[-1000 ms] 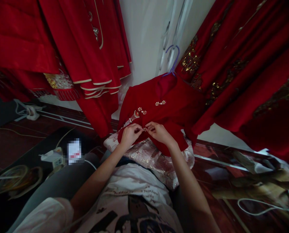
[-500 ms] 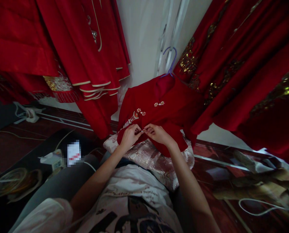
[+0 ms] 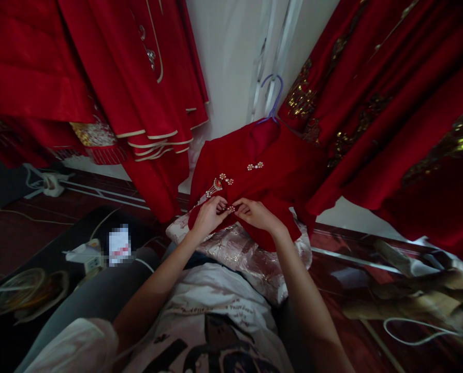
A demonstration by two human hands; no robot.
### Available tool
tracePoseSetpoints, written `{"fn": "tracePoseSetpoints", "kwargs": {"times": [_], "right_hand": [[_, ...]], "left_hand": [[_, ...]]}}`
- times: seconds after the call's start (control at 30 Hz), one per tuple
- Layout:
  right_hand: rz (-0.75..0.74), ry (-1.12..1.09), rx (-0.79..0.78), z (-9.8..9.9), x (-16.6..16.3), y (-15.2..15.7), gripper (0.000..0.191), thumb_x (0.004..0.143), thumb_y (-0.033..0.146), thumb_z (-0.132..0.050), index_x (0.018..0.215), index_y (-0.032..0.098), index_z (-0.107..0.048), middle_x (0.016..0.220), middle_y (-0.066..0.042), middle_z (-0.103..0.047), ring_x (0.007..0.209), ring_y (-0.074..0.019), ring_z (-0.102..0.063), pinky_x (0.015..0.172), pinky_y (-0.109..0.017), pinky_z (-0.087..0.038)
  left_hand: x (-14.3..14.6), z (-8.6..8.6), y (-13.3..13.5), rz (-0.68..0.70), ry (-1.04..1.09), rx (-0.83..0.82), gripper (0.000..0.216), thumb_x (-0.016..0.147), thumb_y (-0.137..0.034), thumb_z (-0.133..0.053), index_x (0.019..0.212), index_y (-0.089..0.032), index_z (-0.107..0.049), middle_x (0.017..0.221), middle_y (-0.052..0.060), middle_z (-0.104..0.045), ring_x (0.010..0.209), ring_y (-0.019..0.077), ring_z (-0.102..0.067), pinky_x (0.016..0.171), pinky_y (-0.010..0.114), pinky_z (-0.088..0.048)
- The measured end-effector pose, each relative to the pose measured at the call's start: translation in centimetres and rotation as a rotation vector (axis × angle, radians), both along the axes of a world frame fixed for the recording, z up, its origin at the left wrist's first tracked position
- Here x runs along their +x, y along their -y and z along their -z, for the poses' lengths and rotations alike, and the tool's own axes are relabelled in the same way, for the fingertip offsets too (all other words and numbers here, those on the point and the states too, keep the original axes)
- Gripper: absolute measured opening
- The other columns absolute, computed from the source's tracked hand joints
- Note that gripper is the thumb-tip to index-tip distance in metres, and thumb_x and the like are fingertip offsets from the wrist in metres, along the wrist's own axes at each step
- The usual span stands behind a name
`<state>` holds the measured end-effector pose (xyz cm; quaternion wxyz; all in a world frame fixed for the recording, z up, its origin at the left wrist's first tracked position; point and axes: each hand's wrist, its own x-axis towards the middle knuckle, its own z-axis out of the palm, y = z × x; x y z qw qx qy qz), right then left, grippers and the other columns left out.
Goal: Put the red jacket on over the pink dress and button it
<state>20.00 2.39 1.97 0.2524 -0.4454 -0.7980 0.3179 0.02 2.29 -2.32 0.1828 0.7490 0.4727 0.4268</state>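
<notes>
Head view: left hand (image 3: 208,215) and right hand (image 3: 255,215), fingers curled nearly closed, pinch a beaded, flower-shaped clasp (image 3: 231,209) low on a smooth red garment (image 3: 227,153); a curved purple hanger (image 3: 274,101) rises from the garment's neck, shiny, crinkled pale fabric (image 3: 231,248) beneath the garment.

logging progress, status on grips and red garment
Left grip and right grip at beaded ornament. Red garment partly over pale fabric. Purple hanger apart from both, no obstruction seen.

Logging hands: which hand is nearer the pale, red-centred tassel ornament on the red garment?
Left. In the picture, the left hand is just below the tassel ornament; the right hand is farther, to its lower right.
</notes>
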Motion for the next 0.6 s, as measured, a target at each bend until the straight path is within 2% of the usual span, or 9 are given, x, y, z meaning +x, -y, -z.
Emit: {"fn": "tracePoseSetpoints", "kwargs": {"times": [0.13, 0.27, 0.37, 0.5, 0.6], "right_hand": [[0.012, 0.003, -0.041, 0.1, 0.4, -0.1, 0.024, 0.085, 0.020, -0.061, 0.109, 0.014, -0.063, 0.084, -0.006, -0.071, 0.078, -0.0145, -0.068, 0.073, -0.026, -0.054], [0.010, 0.010, -0.045, 0.0, 0.6, -0.1, 0.022, 0.085, 0.020, -0.061, 0.107, 0.015, -0.063, 0.083, -0.005, -0.071, 0.077, -0.0139, -0.067, 0.072, -0.025, -0.053], [0.024, 0.023, -0.053, -0.3, 0.6, 0.0, 0.022, 0.085, 0.021, -0.061, 0.106, 0.015, -0.063, 0.085, -0.006, -0.071, 0.078, -0.0140, -0.067, 0.072, -0.025, -0.053], [0.021, 0.041, -0.078, -0.7, 1.0, 0.2, 0.022, 0.086, 0.021, -0.061, 0.106, 0.014, -0.063, 0.086, -0.006, -0.071, 0.078, -0.0139, -0.067, 0.073, -0.025, -0.053], [0.032, 0.062, -0.091, -0.8, 1.5, 0.2, 0.022, 0.085, 0.020, -0.061, 0.106, 0.013, -0.064, 0.086, -0.007, -0.071, 0.078, -0.0140, -0.066, 0.074, -0.026, -0.053]], "left_hand": [[-0.1, 0.5, -0.2, 0.018, -0.014, -0.019, 0.005, 0.081, -0.019, -0.066, 0.085, -0.019, -0.063, 0.080, 0.001, -0.067, 0.072, 0.0134, -0.065, 0.069, 0.026, -0.055], [0.0, 1.1, 0.1, -0.006, 0.054, -0.019, 0.005, 0.082, -0.021, -0.065, 0.085, -0.019, -0.063, 0.084, 0.001, -0.068, 0.076, 0.0137, -0.067, 0.072, 0.027, -0.057], [0.2, 0.7, 0.4, 0.023, 0.072, -0.039, 0.005, 0.082, -0.019, -0.065, 0.086, -0.019, -0.062, 0.082, 0.000, -0.068, 0.074, 0.0127, -0.067, 0.071, 0.026, -0.056], [0.8, -1.8, 0.0, 0.109, 0.079, -0.018, 0.009, 0.083, -0.025, -0.064, 0.088, -0.019, -0.060, 0.079, 0.000, -0.065, 0.072, 0.0119, -0.064, 0.065, 0.023, -0.054], [0.7, -4.7, -1.6, 0.029, -0.017, 0.166, 0.015, 0.088, -0.024, -0.058, 0.102, -0.021, -0.060, 0.096, 0.004, -0.062, 0.085, 0.0148, -0.060, 0.078, 0.029, -0.053]]}}
